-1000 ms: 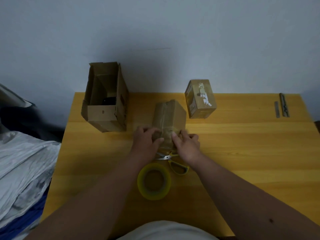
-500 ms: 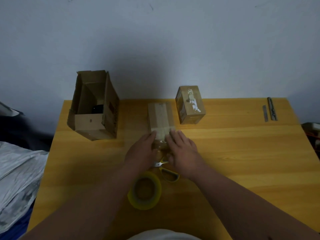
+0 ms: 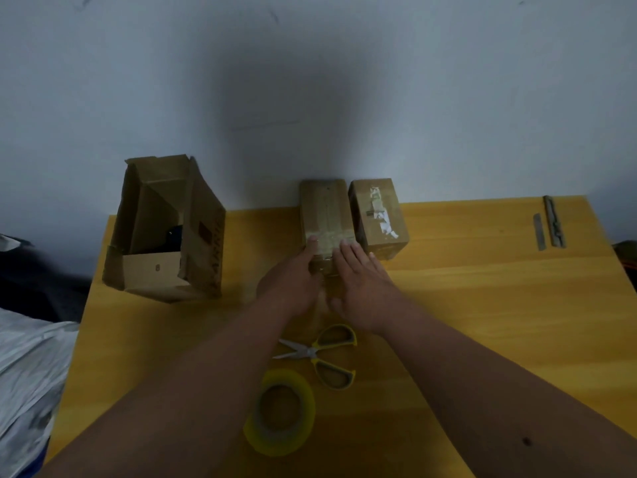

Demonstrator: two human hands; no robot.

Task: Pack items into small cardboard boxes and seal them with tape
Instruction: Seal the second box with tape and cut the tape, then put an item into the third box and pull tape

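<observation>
Cardboard, brown and taped along its top seam, makes up the small box (image 3: 325, 215) sitting at the far middle of a yellow wooden table (image 3: 482, 305), close to the wall. Both hands are resting against its near end. The left hand (image 3: 293, 281) is lying along the box's near left corner with fingers straight, the thumb reaching up to the strip of clear tape across the top. The right hand (image 3: 362, 284) is lying flat with fingers extended, fingertips touching the same taped edge. Neither hand is curling around anything; both are pressing with relaxed, straight fingers.

Just to the right of this box, touching or nearly touching it, a second sealed box (image 3: 377, 215) is standing, with torn white label scraps on its top. Well to the left, a larger open carton (image 3: 165, 229) is standing with flaps up and something dark inside.

Nearer the person, yellow-handled scissors (image 3: 320, 355) are lying open on the table between the forearms, and a roll of clear yellowish tape (image 3: 281, 410) is lying flat just in front of them. At the far right edge, two thin metal strips (image 3: 548, 225) are lying side by side.
</observation>
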